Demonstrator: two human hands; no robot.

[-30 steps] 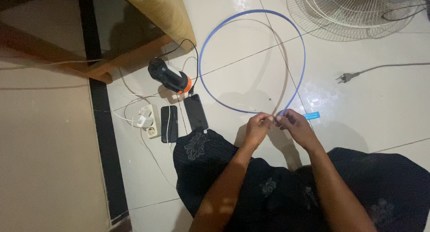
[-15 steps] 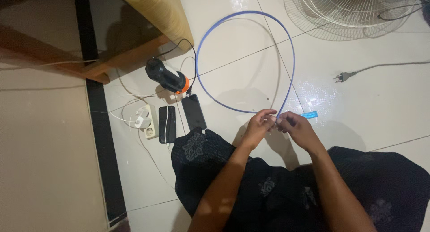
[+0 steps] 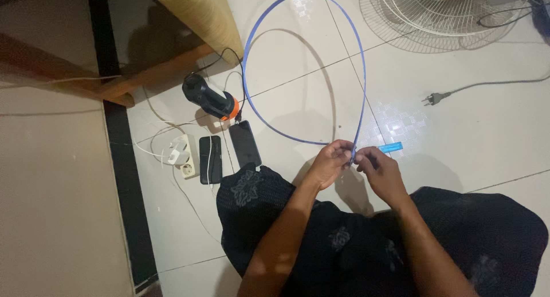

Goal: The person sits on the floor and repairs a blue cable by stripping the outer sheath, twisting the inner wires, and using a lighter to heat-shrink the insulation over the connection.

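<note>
— What are my hands doing just now?

— You are pinching with both. Your left hand [image 3: 331, 162] is curling its fingers shut around the blue strip [image 3: 252, 96] where its two ends are crossing, and your right hand [image 3: 381, 172] is closing thumb and fingertips on the same crossing, just right of the left. The two hands are nearly touching, low in the middle of the scene, just beyond your dark patterned lap [image 3: 355, 240].

— And the strip itself?

— It is rising from your fingers in one big loop, arching away over the pale tiled floor [image 3: 458, 136] to the far edge of the view. One short blue end [image 3: 393, 147] is sticking out to the right of your right hand, lying flat on the tile.

— What is lying around me?

— To the left of your left hand, two dark phones [image 3: 229, 154] are lying side by side, with a white power strip [image 3: 184, 155] just left of them. Farther off, a black and orange torch [image 3: 209, 97] is resting on its side beside a wooden furniture leg [image 3: 154, 79]. On the far right a white fan grille [image 3: 441, 16] is lying on the floor, and a grey cable with a plug [image 3: 432, 97] is trailing nearer, well apart from your hands.
</note>
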